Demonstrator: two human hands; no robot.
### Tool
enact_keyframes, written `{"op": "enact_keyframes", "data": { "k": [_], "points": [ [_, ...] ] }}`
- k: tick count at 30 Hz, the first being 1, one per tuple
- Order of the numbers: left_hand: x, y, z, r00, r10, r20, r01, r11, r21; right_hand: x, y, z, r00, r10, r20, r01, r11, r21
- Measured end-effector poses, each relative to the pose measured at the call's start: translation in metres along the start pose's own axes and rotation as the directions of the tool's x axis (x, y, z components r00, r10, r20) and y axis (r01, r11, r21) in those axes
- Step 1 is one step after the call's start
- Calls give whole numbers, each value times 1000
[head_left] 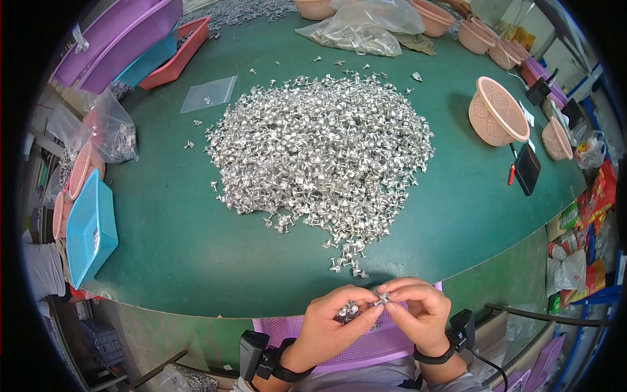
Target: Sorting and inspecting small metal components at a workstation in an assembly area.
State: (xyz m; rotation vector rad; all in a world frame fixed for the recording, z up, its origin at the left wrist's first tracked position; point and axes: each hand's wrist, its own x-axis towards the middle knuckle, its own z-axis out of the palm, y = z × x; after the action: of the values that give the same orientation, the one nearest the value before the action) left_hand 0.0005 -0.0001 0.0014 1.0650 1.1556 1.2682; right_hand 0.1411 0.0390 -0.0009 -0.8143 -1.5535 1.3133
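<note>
A wide heap of small silver metal fittings (320, 144), some showing a short stem and a wider head, covers the middle of the green table. At the table's near edge my left hand (336, 326) is closed around several of these fittings (347, 311), partly hidden by the fingers. My right hand (419, 313) pinches a single fitting (382, 298) between thumb and fingertips. The left thumb and forefinger meet the right fingertips at that piece. Beneath both hands is a purple plastic basket (287, 330), close to my body.
Stacked purple baskets (130, 42), a red tray (179, 55) and a blue basket (91, 228) line the left side. A clear plastic bag (366, 29) lies at the back. On the right stand a peach basket (498, 112), a black flat object (528, 170) and a red-handled tool (511, 174).
</note>
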Motion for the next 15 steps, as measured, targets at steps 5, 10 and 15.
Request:
{"op": "enact_keyframes", "data": {
  "k": [5, 10, 15],
  "points": [
    [-1, 0, -1, 998, -53, 14, 54, 995, -80, -3, 1, 1, 999, 39, -14, -37, 989, 144],
    [-5, -2, -3, 978, -202, 43, 206, 963, -173, -3, 1, 1, 998, 71, 0, -69, 983, 172],
    [-3, 0, -2, 980, -180, 88, 195, 957, -216, -5, 2, 0, 995, 102, -1, -100, 980, 171]
  ]
}}
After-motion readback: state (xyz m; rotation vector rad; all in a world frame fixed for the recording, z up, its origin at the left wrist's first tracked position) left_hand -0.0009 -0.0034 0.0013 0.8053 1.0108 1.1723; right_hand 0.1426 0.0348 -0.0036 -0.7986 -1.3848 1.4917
